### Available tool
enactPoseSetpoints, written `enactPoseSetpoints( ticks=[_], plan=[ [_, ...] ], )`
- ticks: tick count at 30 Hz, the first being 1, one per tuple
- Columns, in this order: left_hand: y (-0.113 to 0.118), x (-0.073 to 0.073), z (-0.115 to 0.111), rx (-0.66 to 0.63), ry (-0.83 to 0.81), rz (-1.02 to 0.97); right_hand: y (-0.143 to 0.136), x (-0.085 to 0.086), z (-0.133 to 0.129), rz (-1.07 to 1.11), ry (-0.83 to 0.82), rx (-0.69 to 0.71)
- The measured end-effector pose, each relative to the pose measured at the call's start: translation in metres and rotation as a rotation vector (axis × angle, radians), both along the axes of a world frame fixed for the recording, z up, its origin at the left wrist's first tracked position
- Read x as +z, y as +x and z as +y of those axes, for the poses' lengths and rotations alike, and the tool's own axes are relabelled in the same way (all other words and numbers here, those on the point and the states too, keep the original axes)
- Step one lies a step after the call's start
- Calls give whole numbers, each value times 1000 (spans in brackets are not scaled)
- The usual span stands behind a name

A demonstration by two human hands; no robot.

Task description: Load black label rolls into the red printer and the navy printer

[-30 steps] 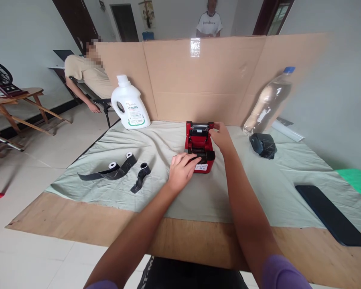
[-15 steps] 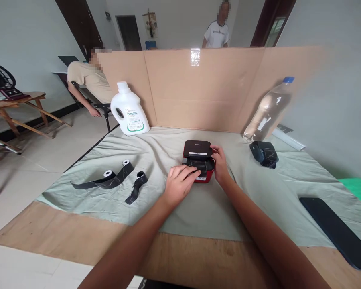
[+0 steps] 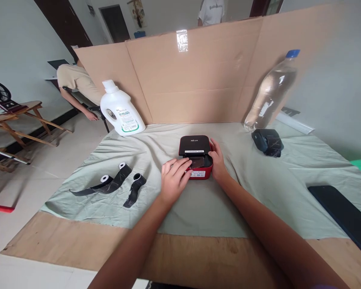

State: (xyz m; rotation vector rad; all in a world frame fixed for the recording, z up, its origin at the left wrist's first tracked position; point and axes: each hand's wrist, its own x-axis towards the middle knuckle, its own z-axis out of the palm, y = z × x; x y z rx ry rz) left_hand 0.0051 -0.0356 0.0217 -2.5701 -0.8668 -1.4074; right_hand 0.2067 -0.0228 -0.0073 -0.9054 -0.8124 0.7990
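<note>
A small red and black label printer (image 3: 205,174) stands on the cloth in the middle, its black lid (image 3: 195,143) raised at the back. Dark glossy material (image 3: 197,162) shows inside the opening. My left hand (image 3: 175,176) grips the front left side, fingertips at the edge of the opening and thumb by the front wall. Wrapped about the right side is my right hand (image 3: 218,162), with its fingers partly hidden behind the printer. Left of them lie two partly unrolled black label rolls (image 3: 117,178) and a smaller black roll (image 3: 135,188).
A white detergent bottle (image 3: 123,110) stands back left before a cardboard screen (image 3: 192,80). At the back right are a clear plastic bottle (image 3: 270,94) and a black device (image 3: 266,142) with a dark strip. A phone (image 3: 343,216) lies right. People are behind the screen.
The view has shifted and tilted. My left fingers have drawn back left from over the printer's opening, showing more of its front label. My right hand stays on the right side.
</note>
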Motion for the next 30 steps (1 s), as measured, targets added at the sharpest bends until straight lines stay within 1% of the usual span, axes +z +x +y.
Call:
enactPoseSetpoints(
  ticks=[4,12,16,20,24,30],
  plan=[
    [1,0,0,-13,1,-2,0,-6,1,-12,29,-17],
    [0,-5,-2,-123,-31,-84,-3,-3,-2,49,17,-7],
    [-1,-8,0,-122,-26,-89,-3,-2,-3,71,19,-1],
    [0,-6,0,-102,-58,-92,-4,1,-4,81,35,5],
    [1,-4,5,-121,-130,-116,-4,2,-3,72,36,19],
    [1,-8,15,-151,-288,-95,-2,2,-2,76,4,21]
  ],
)
